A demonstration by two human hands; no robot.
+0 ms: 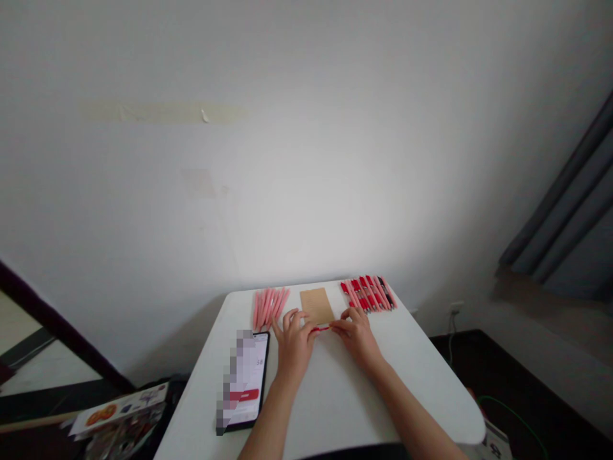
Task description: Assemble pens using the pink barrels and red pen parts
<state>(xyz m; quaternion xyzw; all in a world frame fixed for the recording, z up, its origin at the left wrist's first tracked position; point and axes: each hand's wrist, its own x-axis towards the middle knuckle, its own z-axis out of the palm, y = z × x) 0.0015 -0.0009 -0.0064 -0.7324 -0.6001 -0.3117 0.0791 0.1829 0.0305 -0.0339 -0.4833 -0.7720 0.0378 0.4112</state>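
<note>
Down at the left, beside the desk (335, 402), lies a printed carton (119, 409) with glossy, colourful sides. The desk itself is smooth and white with rounded corners. On its left part rests a flat black phone (246, 380), its screen lit. Beyond it, a fan of slim pale pink tubes (271, 305) points toward the wall. The left hand (293, 345) rests on the desk, its fingers pinched on one end of a thin red pen (320, 328). The pen sits mid-desk just above the surface, its long axis running left to right. Behind it lies a matte brown rectangular card (317, 305). The right hand (357, 335) has its fingers closed on the pen's other end. Further back, a tidy slanted row of red pens (368, 294) lies side by side. Far right hangs a grey pleated curtain (565, 217).
</note>
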